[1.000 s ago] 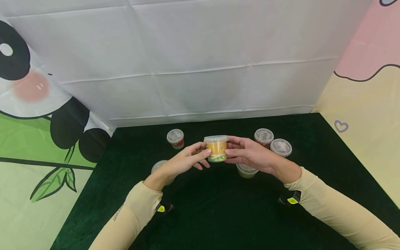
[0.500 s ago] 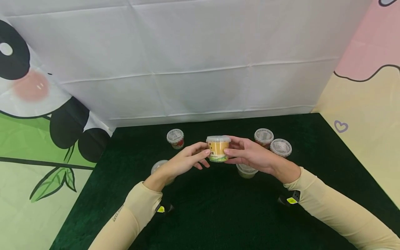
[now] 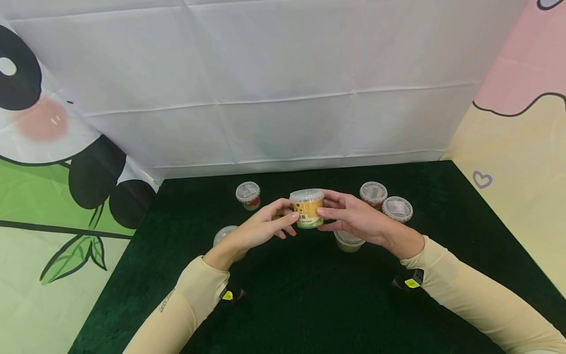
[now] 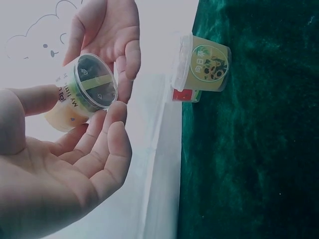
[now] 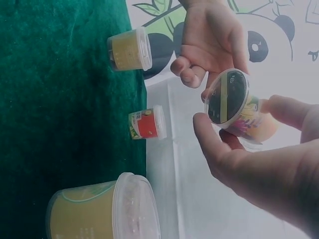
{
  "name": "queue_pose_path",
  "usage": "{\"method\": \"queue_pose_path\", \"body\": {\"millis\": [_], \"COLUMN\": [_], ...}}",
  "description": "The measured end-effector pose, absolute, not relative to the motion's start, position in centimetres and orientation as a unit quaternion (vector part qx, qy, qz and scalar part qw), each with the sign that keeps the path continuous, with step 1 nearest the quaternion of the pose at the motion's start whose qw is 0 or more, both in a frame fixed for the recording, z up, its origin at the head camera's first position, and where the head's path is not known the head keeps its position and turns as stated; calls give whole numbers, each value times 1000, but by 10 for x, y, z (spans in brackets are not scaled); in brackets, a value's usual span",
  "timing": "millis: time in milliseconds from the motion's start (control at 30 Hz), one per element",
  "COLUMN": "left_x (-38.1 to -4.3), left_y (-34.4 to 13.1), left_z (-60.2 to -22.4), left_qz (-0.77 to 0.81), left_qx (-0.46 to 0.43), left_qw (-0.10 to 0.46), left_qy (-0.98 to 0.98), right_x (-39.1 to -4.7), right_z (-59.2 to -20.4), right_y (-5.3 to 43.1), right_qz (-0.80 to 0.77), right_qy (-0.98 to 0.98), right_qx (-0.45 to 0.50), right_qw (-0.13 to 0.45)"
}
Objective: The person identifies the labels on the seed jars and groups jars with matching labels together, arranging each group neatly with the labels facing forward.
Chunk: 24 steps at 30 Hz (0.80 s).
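A small clear plastic tub (image 3: 308,210) with a white lid and yellow label is held up over the dark green cloth. My left hand (image 3: 256,230) pinches its left side, thumb in front and fingers behind. From the other side my right hand (image 3: 355,220) grips it between thumb and fingers. In the left wrist view the tub's base (image 4: 95,82) shows dark contents crossed by a pale strip, with "My little" printed on the side. The right wrist view shows purple leaf-like print on the same tub (image 5: 244,119).
A red-labelled tub (image 3: 248,195) stands at the back left. Another tub (image 3: 224,233) is partly hidden by my left wrist, and one (image 3: 349,243) sits below my right hand. Two lidded tubs (image 3: 373,192) stand together at the back right. A white cloth wall (image 3: 283,123) rises behind.
The tub has turned between the hands, so different lettering and pictures on its label now face the head camera. Its lid is slightly more tilted. Both hands stay nearly in place.
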<state>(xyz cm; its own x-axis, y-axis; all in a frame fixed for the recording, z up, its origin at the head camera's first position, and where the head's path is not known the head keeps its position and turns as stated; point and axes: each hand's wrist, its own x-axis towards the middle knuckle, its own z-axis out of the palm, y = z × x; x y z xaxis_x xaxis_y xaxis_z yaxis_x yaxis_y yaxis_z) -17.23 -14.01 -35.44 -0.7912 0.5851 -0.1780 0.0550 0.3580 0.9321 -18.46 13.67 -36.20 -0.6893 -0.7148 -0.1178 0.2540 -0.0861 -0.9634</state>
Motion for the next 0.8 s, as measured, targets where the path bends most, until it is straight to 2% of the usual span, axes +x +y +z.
{"method": "queue_pose_path", "body": {"millis": [800], "left_x": [-172], "left_y": [-140], "left_z": [-355], "left_qz": [525], "left_qx": [207], "left_qw": [246], "left_qy": [788], "right_x": [-182], "right_z": [-365], "right_y": [134], "right_qz": [-699], "right_qy": [600], "right_qx": [-198], "right_qw": [335]}}
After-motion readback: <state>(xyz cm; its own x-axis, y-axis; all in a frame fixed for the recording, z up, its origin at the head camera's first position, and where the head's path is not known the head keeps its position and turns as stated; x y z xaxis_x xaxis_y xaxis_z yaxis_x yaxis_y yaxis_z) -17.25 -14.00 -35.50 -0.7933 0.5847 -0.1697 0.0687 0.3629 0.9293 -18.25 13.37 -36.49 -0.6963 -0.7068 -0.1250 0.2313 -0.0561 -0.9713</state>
